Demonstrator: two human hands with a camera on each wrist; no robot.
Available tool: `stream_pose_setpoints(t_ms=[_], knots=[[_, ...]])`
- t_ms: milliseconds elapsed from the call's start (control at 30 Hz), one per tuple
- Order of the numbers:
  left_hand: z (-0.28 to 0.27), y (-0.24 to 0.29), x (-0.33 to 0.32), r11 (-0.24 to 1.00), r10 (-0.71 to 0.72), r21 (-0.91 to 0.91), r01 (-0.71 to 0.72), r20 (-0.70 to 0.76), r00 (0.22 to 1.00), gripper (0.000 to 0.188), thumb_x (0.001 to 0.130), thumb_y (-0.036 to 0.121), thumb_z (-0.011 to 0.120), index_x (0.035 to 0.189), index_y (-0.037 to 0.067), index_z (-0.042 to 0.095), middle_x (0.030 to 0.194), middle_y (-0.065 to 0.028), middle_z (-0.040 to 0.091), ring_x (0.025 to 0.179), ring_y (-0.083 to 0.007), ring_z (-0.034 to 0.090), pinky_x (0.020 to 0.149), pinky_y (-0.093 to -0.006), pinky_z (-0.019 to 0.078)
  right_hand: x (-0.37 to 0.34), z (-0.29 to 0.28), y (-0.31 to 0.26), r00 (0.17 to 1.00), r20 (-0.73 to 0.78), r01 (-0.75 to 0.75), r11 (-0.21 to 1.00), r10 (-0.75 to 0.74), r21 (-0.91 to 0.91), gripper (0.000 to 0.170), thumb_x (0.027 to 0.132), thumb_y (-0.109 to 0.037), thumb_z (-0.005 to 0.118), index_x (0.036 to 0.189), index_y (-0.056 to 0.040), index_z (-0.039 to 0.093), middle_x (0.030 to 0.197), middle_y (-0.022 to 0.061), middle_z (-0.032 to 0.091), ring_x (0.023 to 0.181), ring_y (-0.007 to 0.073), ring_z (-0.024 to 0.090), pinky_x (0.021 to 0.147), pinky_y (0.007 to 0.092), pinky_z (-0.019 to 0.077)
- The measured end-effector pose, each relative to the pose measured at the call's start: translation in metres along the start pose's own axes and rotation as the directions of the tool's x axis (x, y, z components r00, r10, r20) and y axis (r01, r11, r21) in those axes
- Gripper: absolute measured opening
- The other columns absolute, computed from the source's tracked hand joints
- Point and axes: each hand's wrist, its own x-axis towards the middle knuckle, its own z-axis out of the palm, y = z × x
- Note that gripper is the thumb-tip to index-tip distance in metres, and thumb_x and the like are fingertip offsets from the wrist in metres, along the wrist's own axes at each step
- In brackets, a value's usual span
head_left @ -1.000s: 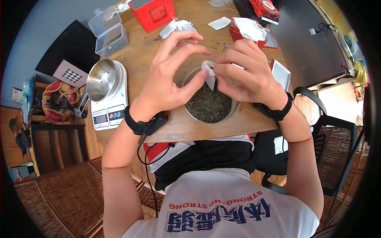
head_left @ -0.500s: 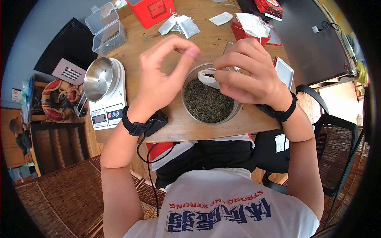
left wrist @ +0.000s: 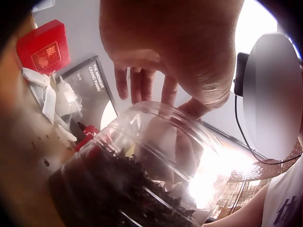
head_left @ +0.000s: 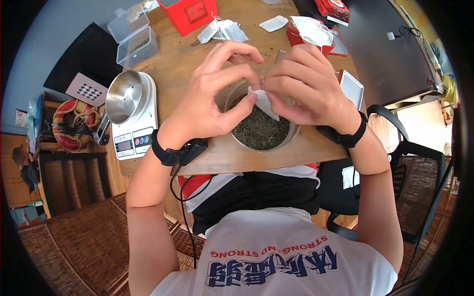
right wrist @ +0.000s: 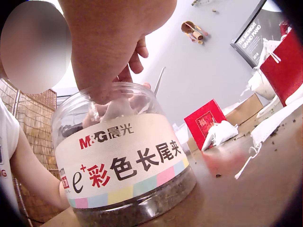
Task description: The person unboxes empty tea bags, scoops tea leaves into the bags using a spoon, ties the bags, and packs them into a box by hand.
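Note:
A small white tea bag (head_left: pixel 265 104) is over a clear plastic jar (right wrist: pixel 123 158) of dark loose tea leaves (head_left: pixel 256 132). My left hand (head_left: pixel 210 96) pinches the bag's upper edge between thumb and index finger, the other fingers curving above. From the other side my right hand (head_left: pixel 313 93) pinches the bag, its fingers bent and partly hiding it. In the right wrist view the bag's white tip hangs inside the jar's mouth. A metal handle (right wrist: pixel 161 79) leans out of the jar beyond the right fingers.
Left of the jar, a steel pan (head_left: pixel 124 97) sits on a white kitchen scale (head_left: pixel 132 143). Behind stand a clear lidded box (head_left: pixel 138 48), a red box (head_left: pixel 190 17) and filled tea bags (head_left: pixel 229 30). More white bags (head_left: pixel 312 30) lie over a red box at back right.
Half a second ago my left hand was off the bag, whose mouth showed tea inside. Now its thumb and index finger are back on the bag, which hangs point down. The right hand kept its grip.

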Motion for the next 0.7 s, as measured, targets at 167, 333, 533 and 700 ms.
stream_pose_setpoints(t_ms=[167,333,533,700], knots=[[-0.0031,0.003,-0.0026,0.999,-0.002,-0.05,0.002,-0.014,1.0,0.013,0.074,0.004,0.069,0.088,0.001,0.067,0.123,-0.0171,0.061,0.113,-0.031,0.061,0.099,-0.042,0.0486,0.003,-0.0024,-0.0001,1.0,0.005,0.002,1.0,-0.002,0.01,0.027,0.068,-0.001,0.078,0.092,-0.0081,0.068,0.092,0.0025,0.064,0.081,0.0248,0.058,0.072,0.0361,0.0459],[-0.0022,-0.0002,-0.0024,0.998,0.03,-0.052,-0.033,-0.052,0.998,0.012,0.075,0.004,0.069,0.087,0.002,0.066,0.121,-0.0167,0.061,0.11,-0.029,0.061,0.098,-0.0417,0.0485,0.0024,-0.0031,-0.0019,0.999,0.031,-0.029,0.999,0.028,0.017,0.027,0.067,0.0,0.077,0.091,-0.0068,0.065,0.087,0.0045,0.06,0.082,0.026,0.058,0.073,0.0378,0.0463],[-0.0077,0.0017,-0.0021,0.985,0.044,-0.161,-0.052,-0.055,0.998,0.009,0.078,0.002,0.069,0.087,0.003,0.069,0.116,-0.0105,0.06,0.093,-0.0233,0.062,0.09,-0.0373,0.0498,0.0021,-0.0049,0.0015,0.994,0.102,-0.055,0.997,0.049,0.053,0.025,0.068,-0.001,0.075,0.089,-0.0056,0.062,0.085,0.0065,0.059,0.08,0.0276,0.056,0.071,0.0371,0.0446],[-0.0037,0.0047,-0.0039,0.994,-0.046,-0.109,0.029,-0.155,0.987,0.009,0.083,-0.002,0.073,0.092,0.0,0.07,0.112,-0.013,0.063,0.1,-0.0205,0.061,0.094,-0.0332,0.0478,0.0035,-0.0101,0.0008,0.987,0.098,-0.142,0.982,0.13,0.126,0.028,0.071,-0.014,0.079,0.093,-0.0052,0.063,0.085,0.0068,0.06,0.079,0.0284,0.055,0.073,0.0367,0.0425]])
